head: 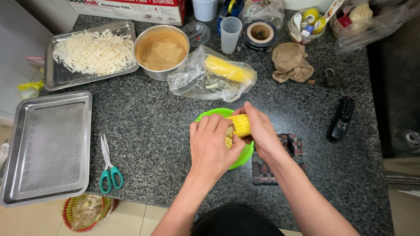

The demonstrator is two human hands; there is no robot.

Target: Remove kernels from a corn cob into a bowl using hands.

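My right hand (pixel 261 130) holds a yellow corn cob (pixel 241 124) over a green bowl (pixel 209 114) on the dark granite counter. The cob is partly stripped at its left end. My left hand (pixel 212 146) rests against that stripped end, thumb pressed on the kernels, and covers most of the bowl. Loose kernels (pixel 228 142) show in the bowl under my hands.
A clear bag with another corn cob (pixel 224 68) lies behind the bowl. A steel bowl of brown crumbs (pixel 162 51), a tray of shredded cheese (pixel 92 53), an empty steel tray (pixel 48 146), teal scissors (pixel 108 168), a remote (pixel 342 118) and a patterned cloth (pixel 293 146) surround it.
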